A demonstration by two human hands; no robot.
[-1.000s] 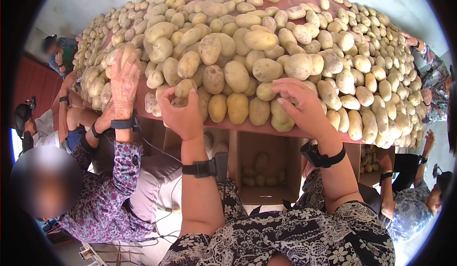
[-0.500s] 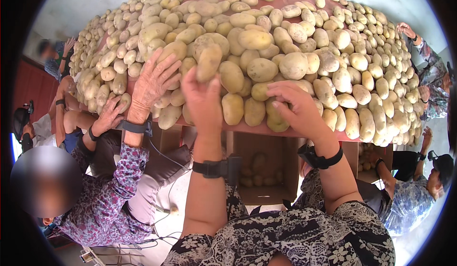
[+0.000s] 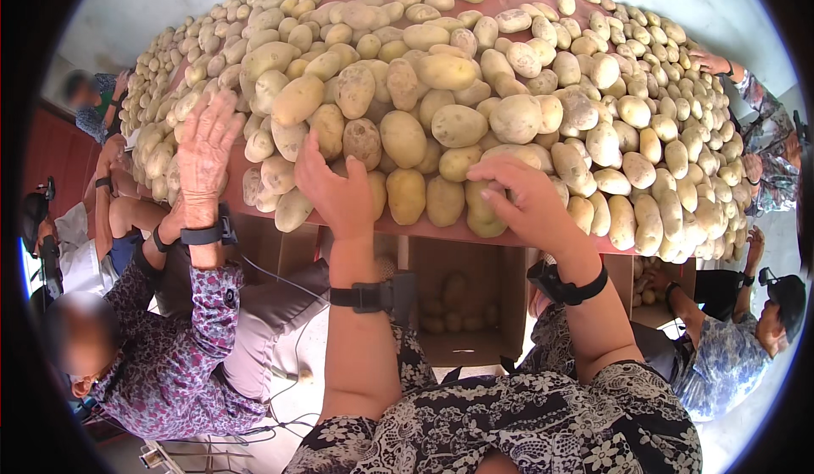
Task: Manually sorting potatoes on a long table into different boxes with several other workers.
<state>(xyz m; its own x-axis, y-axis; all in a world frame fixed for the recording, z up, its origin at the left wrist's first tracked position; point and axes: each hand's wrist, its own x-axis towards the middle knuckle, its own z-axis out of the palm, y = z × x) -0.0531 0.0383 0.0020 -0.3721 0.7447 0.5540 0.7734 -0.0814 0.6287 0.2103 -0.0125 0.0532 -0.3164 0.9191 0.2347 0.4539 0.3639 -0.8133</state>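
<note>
My left hand (image 3: pixel 337 190) is at the front of a large potato heap, fingers curved and apart, with no potato visibly gripped. Just beyond its fingertips lie a yellowish potato (image 3: pixel 327 130) and a rough, brown-speckled potato (image 3: pixel 362 143). My right hand (image 3: pixel 530 203) hangs over the front row, thumb and fingers apart and bent. Its fingertips are close to a small yellow potato (image 3: pixel 459 164), and its thumb is above a greenish potato (image 3: pixel 482 220). What lies under its palm is partly hidden. A smooth yellow potato (image 3: pixel 405 197) sits between my hands.
The heap covers a red table (image 3: pixel 390 228). Below its edge stands a cardboard box (image 3: pixel 466 347) with several potatoes inside. At my left, a co-worker's hand (image 3: pixel 203 147) is over the heap; other people sit at both sides. A cable (image 3: pixel 288 283) hangs beside my left arm.
My left hand has let go of an upright potato and moved left and lower. My right hand has dropped slightly, its fingers still bent. The co-worker's raised hand has shifted left, away from mine.
</note>
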